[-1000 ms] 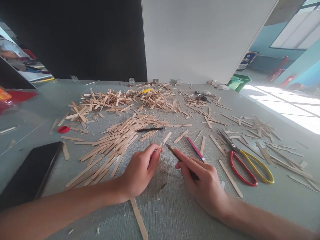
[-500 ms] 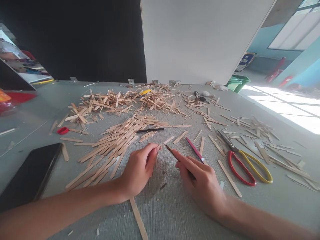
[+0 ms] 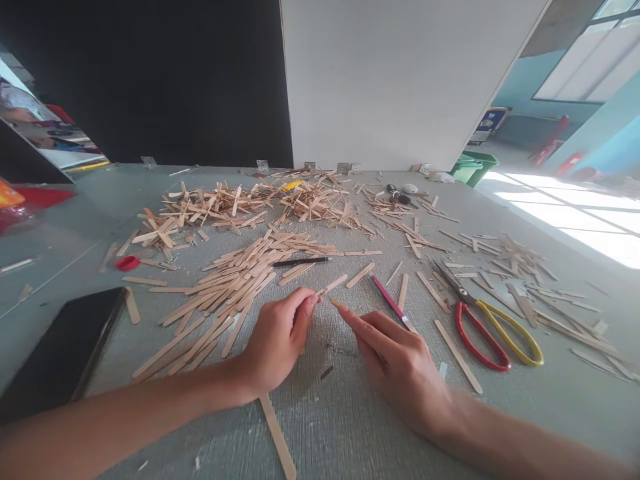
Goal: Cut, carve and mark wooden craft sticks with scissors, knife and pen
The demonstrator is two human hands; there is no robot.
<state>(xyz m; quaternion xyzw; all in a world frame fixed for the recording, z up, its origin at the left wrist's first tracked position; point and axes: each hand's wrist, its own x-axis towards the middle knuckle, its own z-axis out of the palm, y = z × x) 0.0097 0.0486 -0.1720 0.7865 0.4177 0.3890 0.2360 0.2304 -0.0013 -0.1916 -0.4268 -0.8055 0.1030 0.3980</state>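
Fingers (image 3: 309, 305) of my left hand (image 3: 274, 341) pinch a stick (image 3: 335, 284), left of the scissors (image 3: 465, 295); my right hand (image 3: 400, 360), nearer the scissors, grips a knife (image 3: 342, 305).

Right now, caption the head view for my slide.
Left hand holding a wooden stick, right hand a slim tool, among scattered sticks and scissors.

Daylight enters from the right, where the window (image 3: 575, 67) looks pale and sunlight glares nearly white on the floor (image 3: 585, 203), crossed by dark lines of shadow. The table (image 3: 350, 433) is softly lit, with a faint shadow beneath the left hand (image 3: 275, 343). Wide-angle distortion stretches the edges; the background at both sides is soft and smeared, and the black panel (image 3: 190, 80) shows little detail
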